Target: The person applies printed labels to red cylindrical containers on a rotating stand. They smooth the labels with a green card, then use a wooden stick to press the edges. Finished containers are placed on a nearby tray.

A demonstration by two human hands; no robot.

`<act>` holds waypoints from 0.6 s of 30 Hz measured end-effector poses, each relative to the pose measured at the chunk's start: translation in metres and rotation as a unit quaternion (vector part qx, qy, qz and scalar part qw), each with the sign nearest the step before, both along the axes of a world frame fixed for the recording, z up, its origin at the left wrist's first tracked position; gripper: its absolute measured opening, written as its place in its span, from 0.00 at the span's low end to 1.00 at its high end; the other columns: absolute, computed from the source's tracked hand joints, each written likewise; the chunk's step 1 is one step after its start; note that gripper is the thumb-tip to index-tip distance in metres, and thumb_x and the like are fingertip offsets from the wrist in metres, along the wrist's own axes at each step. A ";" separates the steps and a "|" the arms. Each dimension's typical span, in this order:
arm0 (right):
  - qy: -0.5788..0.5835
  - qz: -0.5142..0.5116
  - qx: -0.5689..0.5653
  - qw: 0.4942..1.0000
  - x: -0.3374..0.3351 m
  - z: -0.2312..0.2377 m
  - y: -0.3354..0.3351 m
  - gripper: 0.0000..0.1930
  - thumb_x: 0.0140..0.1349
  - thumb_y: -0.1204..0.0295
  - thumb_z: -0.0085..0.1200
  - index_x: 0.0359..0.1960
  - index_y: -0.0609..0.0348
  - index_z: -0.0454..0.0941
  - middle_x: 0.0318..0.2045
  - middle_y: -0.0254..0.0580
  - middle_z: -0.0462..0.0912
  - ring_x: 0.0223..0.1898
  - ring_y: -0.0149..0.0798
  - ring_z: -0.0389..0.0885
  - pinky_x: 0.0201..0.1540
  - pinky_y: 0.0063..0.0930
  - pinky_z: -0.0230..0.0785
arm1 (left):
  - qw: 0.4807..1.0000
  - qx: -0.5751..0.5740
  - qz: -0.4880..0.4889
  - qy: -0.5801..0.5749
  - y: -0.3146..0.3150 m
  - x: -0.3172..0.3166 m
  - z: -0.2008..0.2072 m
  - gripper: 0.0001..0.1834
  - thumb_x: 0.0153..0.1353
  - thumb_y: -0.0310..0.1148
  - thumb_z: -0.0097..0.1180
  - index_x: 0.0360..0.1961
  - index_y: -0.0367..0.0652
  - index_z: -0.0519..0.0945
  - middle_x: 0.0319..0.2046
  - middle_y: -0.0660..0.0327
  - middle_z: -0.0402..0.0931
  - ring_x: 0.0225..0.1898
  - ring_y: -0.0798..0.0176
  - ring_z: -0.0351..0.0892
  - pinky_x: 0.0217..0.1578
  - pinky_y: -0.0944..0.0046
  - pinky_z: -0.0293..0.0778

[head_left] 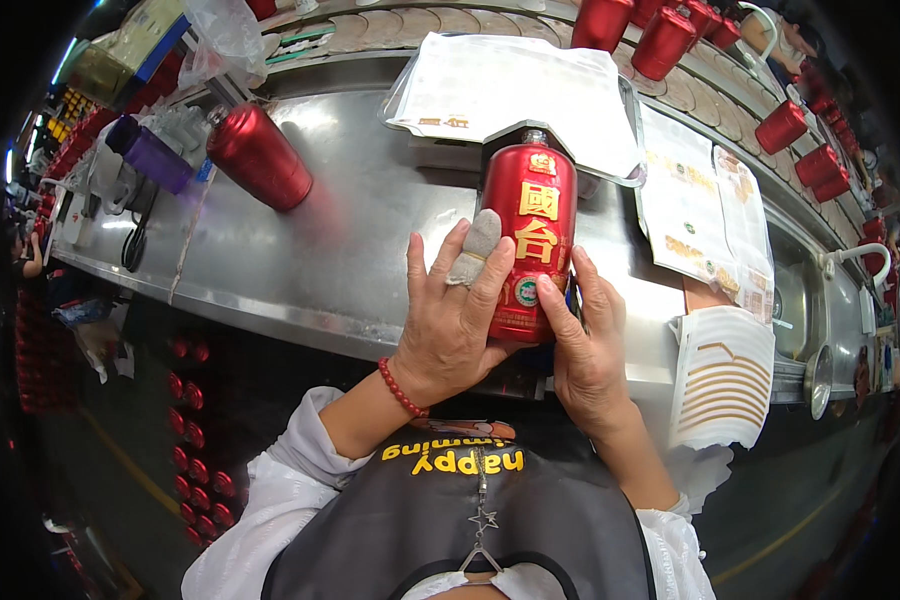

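Observation:
A red bottle point(550, 240) with gold lettering and a small round green-and-white mark sits at the bench's front edge, neck pointing away from me. My left hand point(450, 310) grips its left side, the forefinger and thumb against it and the other fingers stretched beyond. One of those fingers wears a grey cloth cover point(480, 236), and red beads circle the wrist. From the right side, my right hand point(590, 345) holds the bottle's lower part, with a fingertip near the round mark. A dark angular frame point(508, 134) shows behind the neck; its lower part is hidden.
Left on the steel bench point(340, 260) stand another red bottle point(260, 158) and a purple cup point(150, 155). White label sheets point(510, 85) lie on a tray ahead, more sheets point(695, 205) at right, and a strip sheet point(725, 380) overhangs the edge. Red bottles point(662, 42) line the conveyor point(410, 30).

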State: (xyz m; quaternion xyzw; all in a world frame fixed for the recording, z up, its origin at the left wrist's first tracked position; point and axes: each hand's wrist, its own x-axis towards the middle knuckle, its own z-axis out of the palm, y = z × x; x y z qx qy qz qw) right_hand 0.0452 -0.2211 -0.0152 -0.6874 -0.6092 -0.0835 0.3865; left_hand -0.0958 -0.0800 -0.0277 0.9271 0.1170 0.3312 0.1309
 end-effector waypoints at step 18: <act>0.156 -0.048 0.052 0.985 0.030 -0.005 -0.020 0.26 0.52 0.90 0.52 0.54 0.58 0.80 0.62 0.59 0.73 0.56 0.54 0.75 0.57 0.40 0.71 | 0.997 -0.071 0.007 0.014 0.004 -0.008 -0.018 0.56 0.60 0.63 0.59 0.74 0.30 0.53 0.69 0.44 0.62 0.71 0.34 0.57 0.69 0.25 0.37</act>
